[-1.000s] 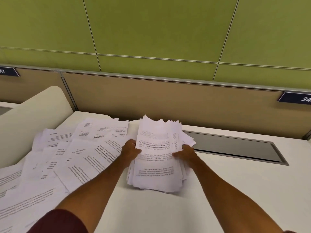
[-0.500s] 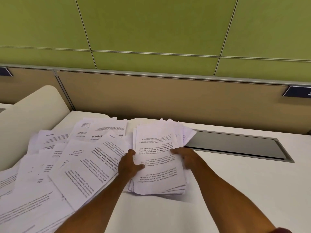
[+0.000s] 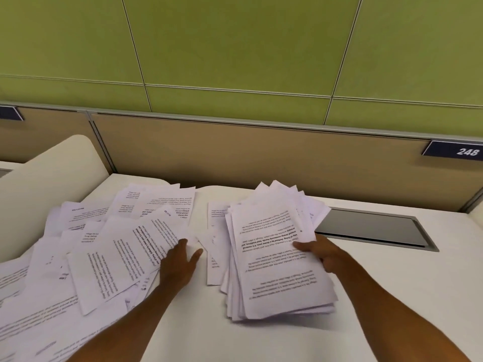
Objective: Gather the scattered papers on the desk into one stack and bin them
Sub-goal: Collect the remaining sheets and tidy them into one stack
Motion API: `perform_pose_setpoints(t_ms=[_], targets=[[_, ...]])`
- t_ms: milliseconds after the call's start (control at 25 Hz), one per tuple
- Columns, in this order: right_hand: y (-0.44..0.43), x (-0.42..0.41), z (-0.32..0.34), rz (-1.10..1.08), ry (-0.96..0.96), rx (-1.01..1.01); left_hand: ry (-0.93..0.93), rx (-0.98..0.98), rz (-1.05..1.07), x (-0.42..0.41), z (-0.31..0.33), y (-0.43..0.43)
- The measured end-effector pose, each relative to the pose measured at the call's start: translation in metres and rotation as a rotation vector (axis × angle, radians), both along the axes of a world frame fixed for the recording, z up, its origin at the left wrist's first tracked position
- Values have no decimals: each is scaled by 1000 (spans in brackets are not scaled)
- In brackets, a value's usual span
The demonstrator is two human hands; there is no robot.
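Observation:
A thick, untidy stack of printed papers (image 3: 274, 257) lies on the white desk (image 3: 261, 340) right of centre. My right hand (image 3: 317, 253) grips the stack's right edge, thumb on the top sheet. Left of it, several loose printed sheets (image 3: 117, 252) are spread in an overlapping heap. My left hand (image 3: 180, 262) rests flat on the right edge of that heap, fingers apart, holding nothing. A few single sheets (image 3: 214, 246) lie between the heap and the stack. No bin is in view.
A grey recessed cable tray lid (image 3: 371, 228) sits in the desk behind the stack. A tan partition (image 3: 261, 155) with a number plate "248" (image 3: 454, 151) runs along the back. A cream side divider (image 3: 47, 184) stands at the left.
My left hand has let go of the stack and moved left onto the loose sheets. My right hand keeps hold of the stack, which has shifted slightly right.

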State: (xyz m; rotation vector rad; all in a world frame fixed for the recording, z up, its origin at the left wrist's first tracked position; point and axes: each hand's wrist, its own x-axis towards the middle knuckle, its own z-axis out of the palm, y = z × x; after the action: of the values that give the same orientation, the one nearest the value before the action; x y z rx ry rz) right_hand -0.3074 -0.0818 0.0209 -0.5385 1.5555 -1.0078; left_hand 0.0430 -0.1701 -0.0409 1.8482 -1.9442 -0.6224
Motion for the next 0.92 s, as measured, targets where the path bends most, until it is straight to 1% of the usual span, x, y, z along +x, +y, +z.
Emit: perform_pose_setpoints(t_ms=[40,80,120,200,240,280,360,440,520,560,640,720,760,800,920], targets=[[8,-11,2,51,-7,3,15,-44,29,-5,3,0],[16,-21,5,111,-16,-4,71,-61,39,-11,7,0],[23,-29,7,166,-20,-16,177,-20,30,-19,13,0],[33,-38,10,241,-25,-35,437,185,-16,-34,21,0],[36,-40,10,270,-26,-44,540,290,-39,-40,23,2],[38,-41,11,294,-27,-57,600,365,-64,-45,25,3],[39,-40,9,315,-22,-81,631,438,-120,-50,25,7],[40,-36,5,275,21,-71,619,490,-133,-51,23,11],[42,-33,-8,156,104,-16,603,524,-77,-48,19,15],[44,-31,-17,77,130,13,624,545,-36,-45,17,17],[48,-24,-33,-63,111,39,688,609,30,-42,14,23],[48,-16,-39,-155,74,65,686,643,51,-41,16,25],[46,-13,-38,-169,53,77,681,648,46,-40,16,25],[44,-12,-35,-142,31,83,677,653,37,-40,17,25],[37,-16,-24,91,10,87,636,658,9,-41,18,26]])
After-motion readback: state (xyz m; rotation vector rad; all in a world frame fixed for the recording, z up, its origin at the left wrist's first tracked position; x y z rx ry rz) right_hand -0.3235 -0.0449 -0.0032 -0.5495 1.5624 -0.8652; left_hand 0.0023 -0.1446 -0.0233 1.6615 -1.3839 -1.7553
